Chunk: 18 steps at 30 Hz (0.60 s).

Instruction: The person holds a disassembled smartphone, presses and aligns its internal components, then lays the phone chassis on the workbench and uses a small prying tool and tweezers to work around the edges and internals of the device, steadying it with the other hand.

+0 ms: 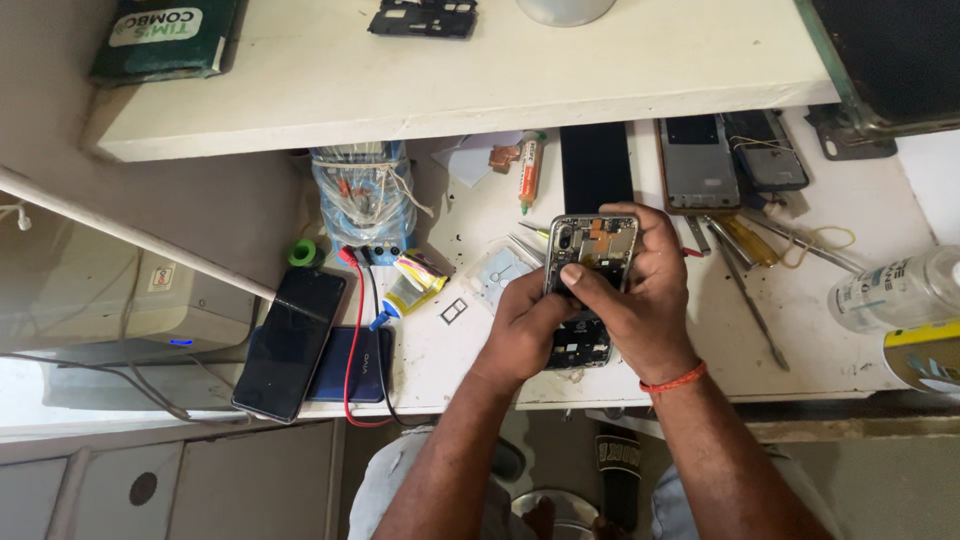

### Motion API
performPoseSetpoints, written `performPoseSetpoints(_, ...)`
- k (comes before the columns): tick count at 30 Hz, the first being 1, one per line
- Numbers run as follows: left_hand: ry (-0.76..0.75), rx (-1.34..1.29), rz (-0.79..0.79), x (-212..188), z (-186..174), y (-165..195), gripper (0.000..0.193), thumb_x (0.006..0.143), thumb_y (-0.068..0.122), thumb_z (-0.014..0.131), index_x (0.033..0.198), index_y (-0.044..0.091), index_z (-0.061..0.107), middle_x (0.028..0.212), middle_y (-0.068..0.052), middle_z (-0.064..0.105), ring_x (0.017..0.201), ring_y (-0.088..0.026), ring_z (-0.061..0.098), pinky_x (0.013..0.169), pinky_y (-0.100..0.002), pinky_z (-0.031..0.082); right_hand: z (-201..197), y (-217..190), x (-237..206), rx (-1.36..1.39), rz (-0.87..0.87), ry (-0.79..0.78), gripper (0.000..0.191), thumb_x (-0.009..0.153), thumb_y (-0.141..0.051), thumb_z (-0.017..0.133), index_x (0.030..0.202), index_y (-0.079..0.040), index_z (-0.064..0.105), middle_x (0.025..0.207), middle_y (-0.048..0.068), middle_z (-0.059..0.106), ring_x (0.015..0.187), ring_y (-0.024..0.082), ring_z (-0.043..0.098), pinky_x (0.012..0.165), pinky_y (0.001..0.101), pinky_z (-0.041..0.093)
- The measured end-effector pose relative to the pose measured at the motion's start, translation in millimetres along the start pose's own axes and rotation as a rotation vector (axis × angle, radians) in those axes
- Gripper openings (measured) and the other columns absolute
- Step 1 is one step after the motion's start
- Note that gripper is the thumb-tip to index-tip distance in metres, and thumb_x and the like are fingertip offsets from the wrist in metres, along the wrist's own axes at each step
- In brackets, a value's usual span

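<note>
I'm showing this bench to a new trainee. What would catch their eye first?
First, the opened phone at the centre, its insides bare, gripped by the left hand and right hand above the white table. Next, a dark phone at the table's left edge, crossed by a red wire. Screwdrivers lie scattered to the right.

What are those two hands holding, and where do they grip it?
Both hold an opened phone with its back cover off. The left hand grips its lower left side; the right hand wraps the right edge, thumb pressing across the middle.
</note>
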<state>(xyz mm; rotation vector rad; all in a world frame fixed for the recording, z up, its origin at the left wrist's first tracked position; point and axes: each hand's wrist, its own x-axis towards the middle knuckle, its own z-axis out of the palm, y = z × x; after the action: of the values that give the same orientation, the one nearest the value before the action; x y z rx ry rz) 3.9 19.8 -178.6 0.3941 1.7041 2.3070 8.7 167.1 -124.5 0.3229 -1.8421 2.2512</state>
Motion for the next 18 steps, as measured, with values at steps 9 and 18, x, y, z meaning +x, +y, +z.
performPoseSetpoints(9,-0.004,0.036,0.045,1,1,0,0.023,0.094,0.008,0.051,0.105,-0.006,0.065,0.095,-0.006,0.069,0.089,-0.013,0.062,0.082,-0.029,0.053,1,9,0,-0.017,-0.005,0.038,0.053,0.087,0.004,0.075,0.133,-0.001,0.048,0.112,0.008,0.067,0.100,0.010,0.067,0.088,0.0266,0.058)
performPoseSetpoints(18,-0.013,0.073,0.043,-1,0,7,0.024,0.092,0.005,0.055,0.112,-0.005,0.065,0.093,-0.004,0.068,0.085,-0.012,0.060,0.078,-0.030,0.051,4,11,1,0.040,0.034,0.097,0.048,0.084,0.008,0.075,0.124,-0.002,0.049,0.108,0.006,0.067,0.096,0.010,0.066,0.084,0.0269,0.058)
